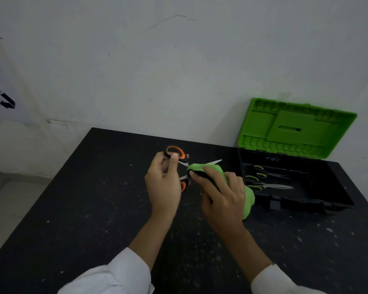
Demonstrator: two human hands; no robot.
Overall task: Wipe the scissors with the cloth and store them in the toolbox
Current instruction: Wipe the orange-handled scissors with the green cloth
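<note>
My left hand (165, 183) grips the orange-and-black handles of a pair of scissors (175, 152), held above the black table with the blades spread apart. My right hand (221, 194) holds a green cloth (217, 169) wrapped over one blade near the pivot; the other blade tip sticks out past the cloth toward the right. The black toolbox (293, 201) sits at the right with its green lid (295, 128) standing open. Two pairs of green-handled scissors (268, 185) lie inside it.
The black table (83, 209) is speckled with pale flecks and meets a white wall at its far edge. Its left edge drops to the floor. White sleeves cover both of my forearms.
</note>
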